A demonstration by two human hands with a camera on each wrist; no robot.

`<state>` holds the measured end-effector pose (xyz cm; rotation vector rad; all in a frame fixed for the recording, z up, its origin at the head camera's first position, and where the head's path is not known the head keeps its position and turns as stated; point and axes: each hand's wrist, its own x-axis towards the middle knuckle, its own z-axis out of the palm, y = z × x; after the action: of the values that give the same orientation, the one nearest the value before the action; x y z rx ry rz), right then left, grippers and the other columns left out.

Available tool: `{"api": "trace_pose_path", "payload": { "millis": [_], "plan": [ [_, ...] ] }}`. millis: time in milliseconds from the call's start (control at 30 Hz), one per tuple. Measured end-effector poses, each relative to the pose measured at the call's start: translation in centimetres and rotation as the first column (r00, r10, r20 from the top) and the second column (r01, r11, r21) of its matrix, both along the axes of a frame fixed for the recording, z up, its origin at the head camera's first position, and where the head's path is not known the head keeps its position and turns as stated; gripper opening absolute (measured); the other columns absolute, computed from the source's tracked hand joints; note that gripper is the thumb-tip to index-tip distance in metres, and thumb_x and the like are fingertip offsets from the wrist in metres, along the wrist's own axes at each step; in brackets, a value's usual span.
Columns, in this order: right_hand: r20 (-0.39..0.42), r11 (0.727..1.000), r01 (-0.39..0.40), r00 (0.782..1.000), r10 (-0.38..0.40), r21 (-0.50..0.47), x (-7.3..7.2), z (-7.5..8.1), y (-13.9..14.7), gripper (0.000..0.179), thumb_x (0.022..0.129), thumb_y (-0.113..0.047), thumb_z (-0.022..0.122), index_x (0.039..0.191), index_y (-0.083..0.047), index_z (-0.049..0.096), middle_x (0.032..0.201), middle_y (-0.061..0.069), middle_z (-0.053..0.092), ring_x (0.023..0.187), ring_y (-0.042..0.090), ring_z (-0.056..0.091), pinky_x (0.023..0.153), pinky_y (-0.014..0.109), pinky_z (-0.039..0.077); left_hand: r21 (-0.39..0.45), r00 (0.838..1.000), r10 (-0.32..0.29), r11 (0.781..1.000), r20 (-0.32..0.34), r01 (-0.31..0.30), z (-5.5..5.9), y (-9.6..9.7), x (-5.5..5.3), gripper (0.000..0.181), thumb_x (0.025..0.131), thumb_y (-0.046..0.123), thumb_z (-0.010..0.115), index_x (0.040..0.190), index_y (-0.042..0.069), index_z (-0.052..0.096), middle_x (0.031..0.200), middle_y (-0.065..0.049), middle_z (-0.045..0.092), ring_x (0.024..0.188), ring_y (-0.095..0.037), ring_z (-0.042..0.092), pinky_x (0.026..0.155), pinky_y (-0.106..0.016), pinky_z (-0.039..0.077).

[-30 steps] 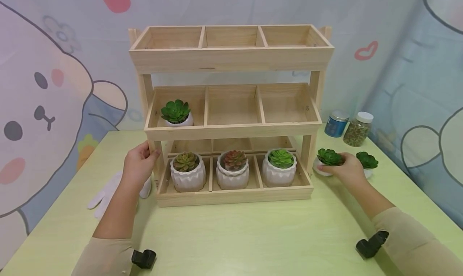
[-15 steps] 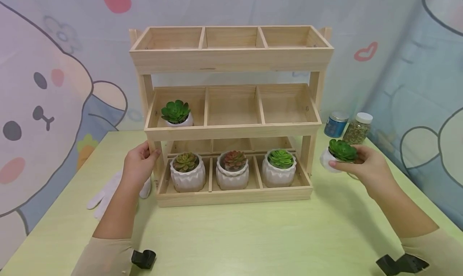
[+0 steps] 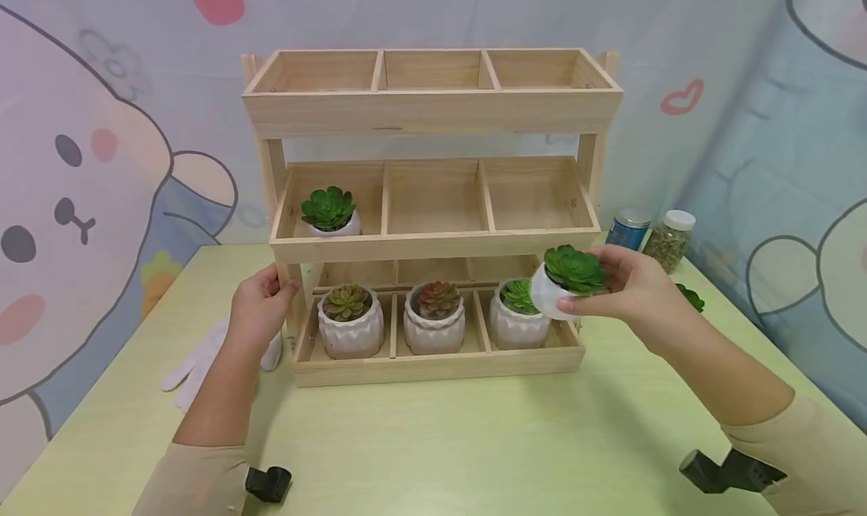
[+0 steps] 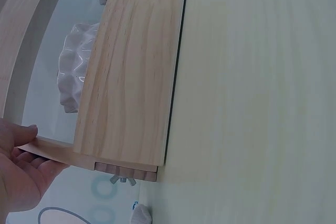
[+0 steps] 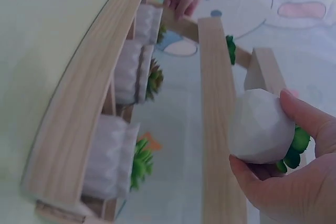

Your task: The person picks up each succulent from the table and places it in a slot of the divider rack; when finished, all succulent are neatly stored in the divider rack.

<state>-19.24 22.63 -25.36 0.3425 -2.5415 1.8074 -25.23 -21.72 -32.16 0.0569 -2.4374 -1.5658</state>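
My right hand [image 3: 630,286] grips a small white pot [image 5: 261,127] with a green succulent [image 3: 576,269], held in the air in front of the wooden shelf's right side. It partly covers the right potted succulent on the bottom tier. On the left, my left hand [image 3: 260,303] holds the upright post of the wooden shelf [image 3: 433,113] between thumb and fingers; the left wrist view shows that post [image 4: 58,150] too. A similar green succulent in a white pot [image 3: 332,213] sits in the middle tier's left compartment. Several ridged white pots with succulents [image 3: 352,328] fill the bottom tier.
Behind the right hand stand a blue can [image 3: 628,229] and a clear jar with a white lid [image 3: 670,241]. Another green succulent [image 3: 691,298] shows past the right forearm. White gloves [image 3: 196,365] lie on the table beside the left arm.
My right hand has lifted the potted succulent off the table and carried it left and up, to the front of the shelf. The left hand keeps its hold on the post.
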Motion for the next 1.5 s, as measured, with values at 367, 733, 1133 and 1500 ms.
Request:
{"api": "trace_pose_path", "payload": {
  "millis": [367,733,1133,1500],
  "plan": [
    [0.032,0.996,-0.081,0.996,0.081,0.019,-2.3,3.0,-5.7,0.065,0.067,-0.007,0.085,0.122,0.002,0.05,0.116,0.014,0.058,0.101,0.024,0.059,0.083,0.03,0.052,-0.039,1.0,-0.01,0.999,-0.002,0.01,0.1,-0.2,0.1,0.041,0.097,0.01,0.052,0.135,-0.004,0.047,0.123,-0.025,0.055,0.116,-0.036,0.051,0.093,-0.047,0.045],
    [-0.064,0.993,-0.117,0.991,0.117,0.015,-5.7,6.4,-9.8,0.056,0.068,-0.007,0.084,0.115,-0.002,0.056,0.112,0.01,0.06,0.098,0.021,0.058,0.083,0.032,0.051,-0.029,1.0,-0.008,1.0,0.027,0.009,0.6,0.2,0.4,0.043,0.097,0.011,0.051,0.137,-0.003,0.043,0.127,-0.025,0.053,0.118,-0.036,0.049,0.095,-0.048,0.043],
    [-0.136,0.986,-0.048,0.988,0.07,0.157,-10.5,7.9,-13.8,0.066,0.063,-0.009,0.086,0.119,0.001,0.052,0.111,0.01,0.058,0.099,0.021,0.056,0.086,0.03,0.05,-0.024,1.0,-0.006,1.0,0.016,0.006,0.4,0.0,0.4,0.042,0.097,0.01,0.05,0.136,-0.004,0.044,0.126,-0.026,0.053,0.118,-0.037,0.049,0.094,-0.048,0.043],
    [-0.099,0.92,-0.05,0.99,0.096,0.388,-11.9,6.2,-14.2,0.083,0.061,-0.021,0.087,0.13,-0.004,0.044,0.12,0.008,0.051,0.102,0.02,0.052,0.083,0.033,0.05,-0.035,1.0,0.004,0.999,0.008,-0.004,0.2,-0.1,0.2,0.041,0.097,0.011,0.05,0.134,-0.004,0.046,0.125,-0.025,0.054,0.118,-0.036,0.05,0.094,-0.048,0.043]
  ]
}}
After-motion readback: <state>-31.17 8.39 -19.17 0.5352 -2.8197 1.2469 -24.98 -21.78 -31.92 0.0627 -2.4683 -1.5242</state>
